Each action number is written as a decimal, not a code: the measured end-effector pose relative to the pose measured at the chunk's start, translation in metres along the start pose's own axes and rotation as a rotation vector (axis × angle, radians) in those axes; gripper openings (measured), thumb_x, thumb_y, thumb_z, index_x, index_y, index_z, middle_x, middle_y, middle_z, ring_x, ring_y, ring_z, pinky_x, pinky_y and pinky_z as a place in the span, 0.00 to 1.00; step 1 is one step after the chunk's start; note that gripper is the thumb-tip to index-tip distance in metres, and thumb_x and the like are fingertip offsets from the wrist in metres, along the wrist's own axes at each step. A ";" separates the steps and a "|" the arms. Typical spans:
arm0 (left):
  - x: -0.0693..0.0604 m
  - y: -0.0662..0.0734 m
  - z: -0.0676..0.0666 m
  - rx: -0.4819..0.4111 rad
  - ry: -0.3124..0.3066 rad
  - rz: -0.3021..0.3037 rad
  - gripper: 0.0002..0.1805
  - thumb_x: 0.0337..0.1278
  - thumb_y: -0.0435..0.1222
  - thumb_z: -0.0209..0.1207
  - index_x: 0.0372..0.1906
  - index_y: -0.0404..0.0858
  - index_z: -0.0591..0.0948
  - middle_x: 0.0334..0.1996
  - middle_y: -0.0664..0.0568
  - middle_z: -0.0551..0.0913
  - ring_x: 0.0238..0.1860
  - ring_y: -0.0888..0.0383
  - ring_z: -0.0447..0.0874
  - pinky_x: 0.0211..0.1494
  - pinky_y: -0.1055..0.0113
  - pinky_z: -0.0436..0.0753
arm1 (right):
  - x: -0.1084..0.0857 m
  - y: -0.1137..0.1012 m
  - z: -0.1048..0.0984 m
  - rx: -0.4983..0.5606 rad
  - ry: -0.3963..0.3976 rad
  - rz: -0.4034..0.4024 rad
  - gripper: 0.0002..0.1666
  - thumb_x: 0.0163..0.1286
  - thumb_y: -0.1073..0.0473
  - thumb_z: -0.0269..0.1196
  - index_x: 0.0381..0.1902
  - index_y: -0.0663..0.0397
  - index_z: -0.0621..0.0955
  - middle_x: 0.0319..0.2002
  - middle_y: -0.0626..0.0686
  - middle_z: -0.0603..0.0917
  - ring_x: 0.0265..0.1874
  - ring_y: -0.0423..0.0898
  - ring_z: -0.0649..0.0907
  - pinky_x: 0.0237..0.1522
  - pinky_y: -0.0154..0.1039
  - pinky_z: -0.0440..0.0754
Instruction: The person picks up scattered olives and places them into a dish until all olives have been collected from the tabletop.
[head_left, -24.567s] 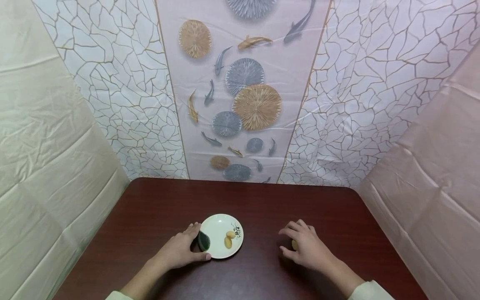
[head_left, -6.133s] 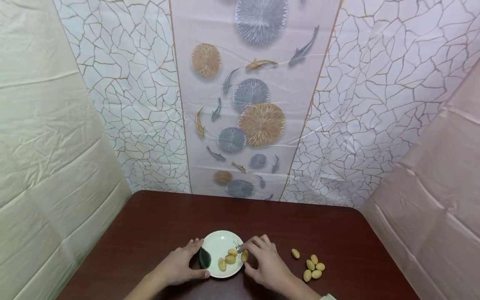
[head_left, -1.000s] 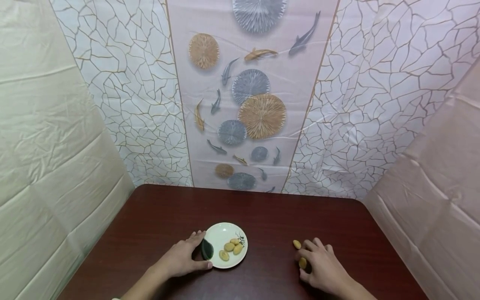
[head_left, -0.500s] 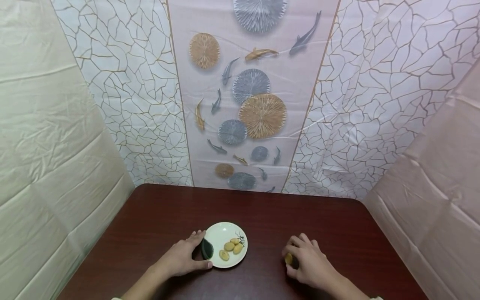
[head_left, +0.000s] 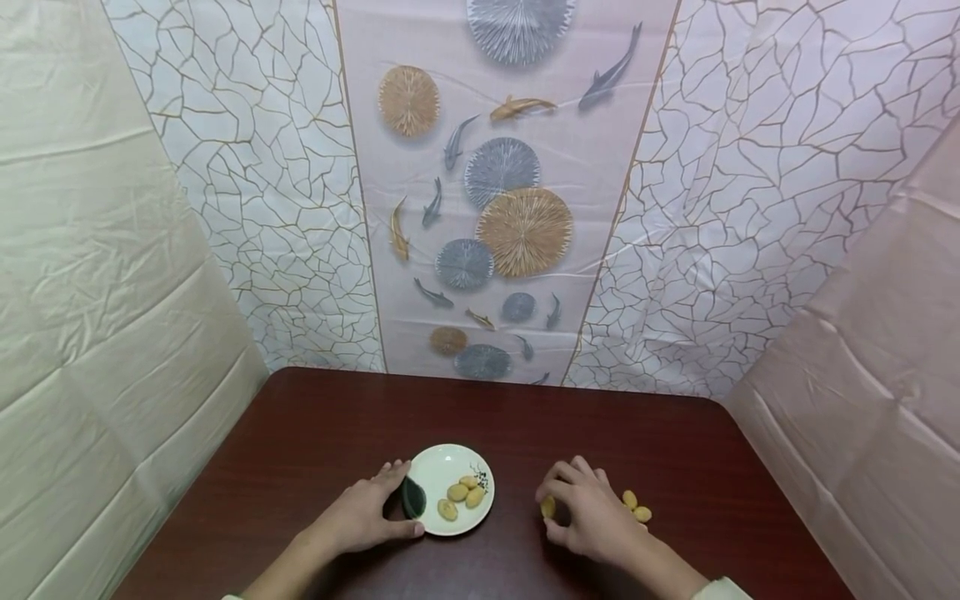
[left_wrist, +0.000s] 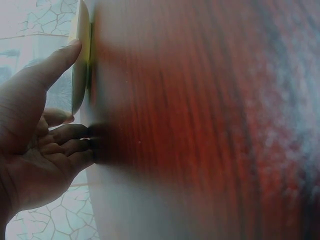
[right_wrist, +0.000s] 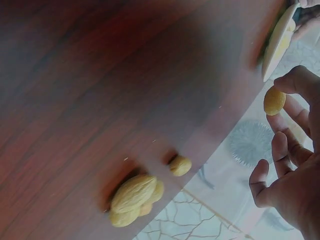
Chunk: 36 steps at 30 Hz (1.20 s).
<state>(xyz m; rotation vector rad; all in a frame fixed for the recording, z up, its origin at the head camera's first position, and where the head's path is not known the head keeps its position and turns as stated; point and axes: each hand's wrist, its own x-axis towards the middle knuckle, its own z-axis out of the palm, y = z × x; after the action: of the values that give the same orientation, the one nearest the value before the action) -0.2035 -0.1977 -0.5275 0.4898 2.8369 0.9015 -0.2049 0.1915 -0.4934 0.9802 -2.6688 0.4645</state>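
Before us stands a dark reddish-brown, wood-grained table [head_left: 465, 410] with rounded far corners. Behind it we see a white crackle-patterned cloth [head_left: 757, 183], its pale pink central panel [head_left: 577, 175] printed with gold and grey discs [head_left: 524, 232] and fish [head_left: 522, 107]. Creased beige fabric walls [head_left: 97, 333] flank us on both sides.

plate [head_left: 442, 468]: white, dark green, black-sprigged | oval pieces [head_left: 457, 492]: mustard yellow | table [head_left: 337, 425]: red-brown, wood-grained

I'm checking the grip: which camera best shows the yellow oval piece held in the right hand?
The right wrist view: the yellow oval piece appears larger and mostly uncovered, pinched by the right hand. The head view shows it small and partly covered by that hand; the left wrist view doesn't show it.
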 end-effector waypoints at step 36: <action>0.001 -0.002 0.003 0.002 0.002 -0.008 0.62 0.55 0.65 0.77 0.86 0.36 0.67 0.84 0.35 0.70 0.85 0.31 0.65 0.79 0.24 0.69 | 0.045 -0.059 0.035 0.144 -0.101 -0.008 0.16 0.67 0.54 0.79 0.52 0.42 0.89 0.50 0.39 0.87 0.42 0.35 0.69 0.45 0.37 0.65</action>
<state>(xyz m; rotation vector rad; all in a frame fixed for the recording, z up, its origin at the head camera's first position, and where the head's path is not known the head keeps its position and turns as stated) -0.2039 -0.1973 -0.5306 0.4783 2.8398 0.8982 -0.2036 0.1101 -0.4979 1.0811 -2.7512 0.6292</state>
